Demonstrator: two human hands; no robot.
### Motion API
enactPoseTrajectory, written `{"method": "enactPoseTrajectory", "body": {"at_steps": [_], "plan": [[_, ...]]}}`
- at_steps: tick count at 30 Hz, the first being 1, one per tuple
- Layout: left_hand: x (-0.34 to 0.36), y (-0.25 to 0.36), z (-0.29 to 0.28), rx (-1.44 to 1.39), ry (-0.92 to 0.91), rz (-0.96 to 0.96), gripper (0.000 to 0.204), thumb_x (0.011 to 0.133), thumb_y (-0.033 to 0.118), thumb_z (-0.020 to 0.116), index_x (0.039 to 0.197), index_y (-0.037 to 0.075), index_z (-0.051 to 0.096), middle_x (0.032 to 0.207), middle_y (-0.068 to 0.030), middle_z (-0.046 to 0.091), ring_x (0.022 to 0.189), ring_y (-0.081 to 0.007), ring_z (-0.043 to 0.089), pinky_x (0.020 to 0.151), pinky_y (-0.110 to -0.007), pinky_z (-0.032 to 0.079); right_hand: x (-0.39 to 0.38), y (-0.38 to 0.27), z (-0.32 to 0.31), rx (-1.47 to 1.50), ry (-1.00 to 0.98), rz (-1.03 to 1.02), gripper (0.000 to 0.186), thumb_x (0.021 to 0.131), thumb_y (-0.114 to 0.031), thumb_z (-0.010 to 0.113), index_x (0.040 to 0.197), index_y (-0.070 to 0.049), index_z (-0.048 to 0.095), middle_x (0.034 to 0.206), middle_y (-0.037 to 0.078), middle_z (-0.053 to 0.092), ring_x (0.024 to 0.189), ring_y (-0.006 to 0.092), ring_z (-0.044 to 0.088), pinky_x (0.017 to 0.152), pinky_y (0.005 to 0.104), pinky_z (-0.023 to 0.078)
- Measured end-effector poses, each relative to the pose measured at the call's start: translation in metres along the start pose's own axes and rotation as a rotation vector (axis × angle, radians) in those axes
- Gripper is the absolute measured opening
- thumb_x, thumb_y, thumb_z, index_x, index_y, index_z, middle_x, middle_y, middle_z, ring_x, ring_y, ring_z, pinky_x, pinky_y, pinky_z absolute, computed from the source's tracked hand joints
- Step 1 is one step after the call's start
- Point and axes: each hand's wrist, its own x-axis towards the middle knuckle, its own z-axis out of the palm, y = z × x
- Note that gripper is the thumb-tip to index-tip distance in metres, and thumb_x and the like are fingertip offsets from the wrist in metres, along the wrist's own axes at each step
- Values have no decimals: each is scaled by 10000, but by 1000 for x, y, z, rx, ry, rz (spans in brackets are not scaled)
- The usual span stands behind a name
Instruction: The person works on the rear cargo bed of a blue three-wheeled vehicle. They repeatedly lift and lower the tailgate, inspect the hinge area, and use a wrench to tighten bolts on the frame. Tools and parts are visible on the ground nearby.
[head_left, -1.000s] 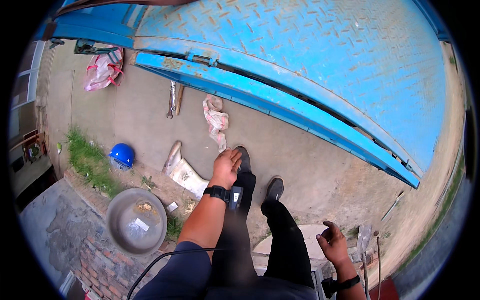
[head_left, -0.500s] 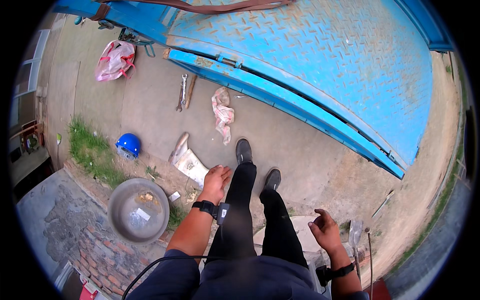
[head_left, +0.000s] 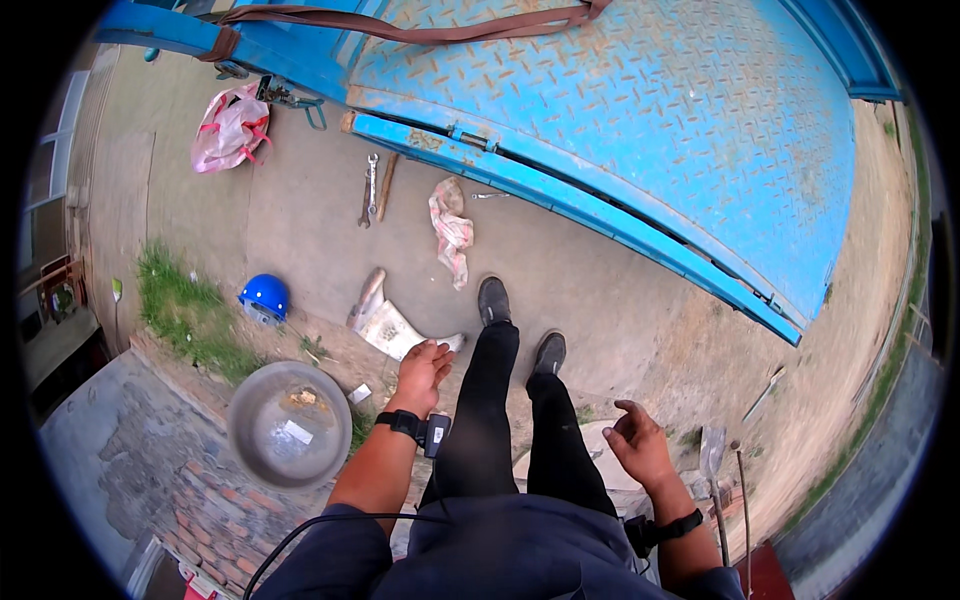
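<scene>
My left hand (head_left: 424, 376) hangs beside my left leg with its fingers loosely bent and nothing in them. Just beyond it lies a dirty white boot (head_left: 388, 328) on its side; in the picture the fingertips overlap its toe end, but I see no grip on it. On the other side, my right hand (head_left: 638, 446) is raised in the air, thumb and forefinger apart, with nothing held. A shovel (head_left: 712, 452) and a thin stick (head_left: 743, 505) stand close to the right forearm. Each wrist wears a black strapped device.
Ahead rises a blue tread-plate platform (head_left: 640, 130) with a brown strap (head_left: 430, 36) across it. On the concrete lie a crumpled rag (head_left: 452, 232), wrenches (head_left: 373, 185) and a wooden rod (head_left: 387, 188). Leftward are a blue helmet (head_left: 264, 297), a grey basin (head_left: 290, 425) and a pink-white bag (head_left: 232, 128).
The view has shifted slightly, and more of the boot's toe end shows past my left hand. My right hand has moved a little left in the picture. Both hands remain without anything in them.
</scene>
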Motion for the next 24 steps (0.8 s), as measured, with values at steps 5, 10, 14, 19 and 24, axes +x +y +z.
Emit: {"method": "enactPoseTrajectory", "body": {"at_steps": [5, 10, 14, 19, 24], "plan": [[-6, 19, 8, 26, -24, 22, 224, 1013, 260, 592, 1157, 94, 551, 1144, -95, 673, 1062, -244, 655, 864, -383, 509, 2, -12, -3, 9, 20, 8, 457, 851, -171, 745, 1267, -73, 585, 792, 59, 669, 713, 210, 663, 696, 344, 537], [-14, 35, 21, 60, -49, 39, 209, 1012, 260, 593, 1141, 99, 557, 1127, -89, 678, 1049, -239, 658, 865, -383, 505, -3, -23, -10, 43, 54, 0, 459, 847, -164, 745, 1269, -77, 586, 801, 59, 674, 722, 210, 667, 700, 342, 539], [-26, 48, 28, 102, -59, 59, 216, 1008, 253, 599, 1142, 89, 558, 1121, -93, 679, 1034, -235, 662, 855, -375, 508, -7, -23, -17, 82, 85, -11, 450, 864, -146, 736, 1274, -54, 576, 785, 58, 655, 699, 172, 640, 688, 318, 527], [-45, 66, 52, 148, -80, 72, 237, 1011, 248, 592, 1169, 77, 547, 1137, -101, 673, 1056, -240, 659, 871, -372, 510, -17, -12, -23, 134, 128, 38, 464, 847, -176, 751, 1267, -65, 588, 807, 67, 679, 720, 207, 667, 706, 344, 542], [-50, 67, 65, 169, -125, 91, 261, 1013, 252, 592, 1195, 74, 536, 1159, -104, 666, 1063, -239, 656, 874, -368, 514, -25, 7, -25, 160, 153, 63, 462, 849, -183, 752, 1264, -61, 589, 802, 67, 678, 712, 203, 662, 703, 342, 540]]}}
